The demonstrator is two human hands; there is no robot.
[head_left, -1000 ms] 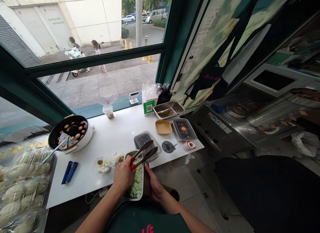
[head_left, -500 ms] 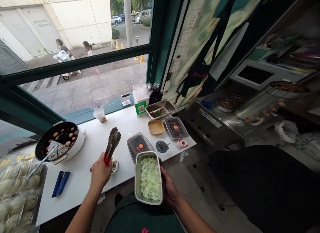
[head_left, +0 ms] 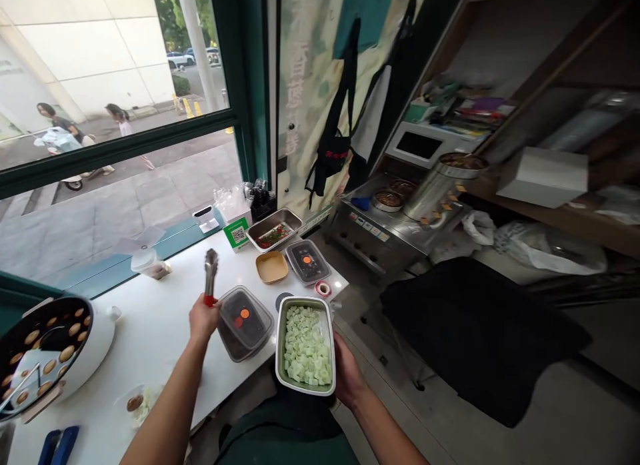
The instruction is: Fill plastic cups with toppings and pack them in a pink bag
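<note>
My left hand (head_left: 203,318) is closed around tongs (head_left: 211,272) with a red grip, their metal tips pointing away from me. Just right of that hand lies a tray with a clear lid (head_left: 233,315) with an orange knob; whether my fingers touch the lid's edge I cannot tell. My right hand (head_left: 347,372) grips the right side of a rectangular metal container (head_left: 280,358), held in front of my apron past the table's edge. Pale green diced vegetable (head_left: 306,352) covers much of its bottom. Behind my left forearm sits a small bowl of food (head_left: 136,405), partly hidden.
On the white table (head_left: 165,318) stand a round pan with small browned balls (head_left: 65,353), a blue stapler (head_left: 59,445), a paper bowl (head_left: 272,268), a second lidded tray (head_left: 310,265) and a metal pan (head_left: 275,232). A black-covered surface (head_left: 475,332) is at right.
The view has swung to the right. My left hand, with the tongs, has moved from above the small bowl to beside the lidded tray. The metal container stays in my right hand.
</note>
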